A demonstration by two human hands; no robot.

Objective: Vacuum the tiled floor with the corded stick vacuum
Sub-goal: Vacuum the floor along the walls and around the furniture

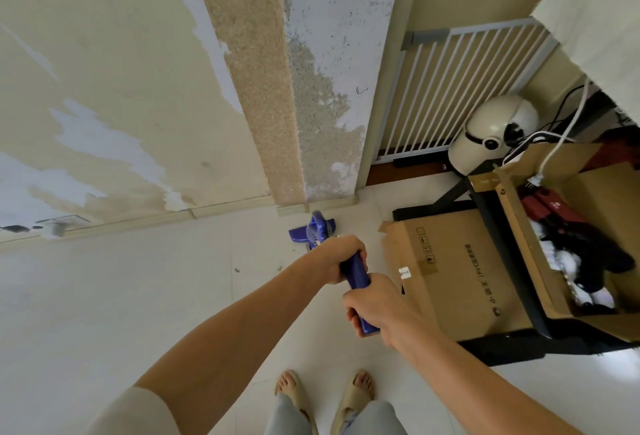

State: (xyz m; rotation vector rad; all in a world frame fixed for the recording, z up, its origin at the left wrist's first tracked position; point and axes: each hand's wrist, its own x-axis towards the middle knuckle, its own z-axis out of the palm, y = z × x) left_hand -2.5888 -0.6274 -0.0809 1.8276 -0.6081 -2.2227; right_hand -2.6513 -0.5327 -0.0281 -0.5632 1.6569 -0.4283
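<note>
Together, two hands, left hand point(337, 259) and right hand point(375, 308), grip one vacuum point(356, 277).

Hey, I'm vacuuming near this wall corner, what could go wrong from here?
1. The vacuum head sits close to the skirting at the wall corner; a further push may bump it.
2. The flattened cardboard box lies just right of the head, so a sideways sweep might catch its flap.
3. Both the left hand and right hand hold the blue handle, so neither is free to move obstacles; the cord's path isn't visible.
</note>
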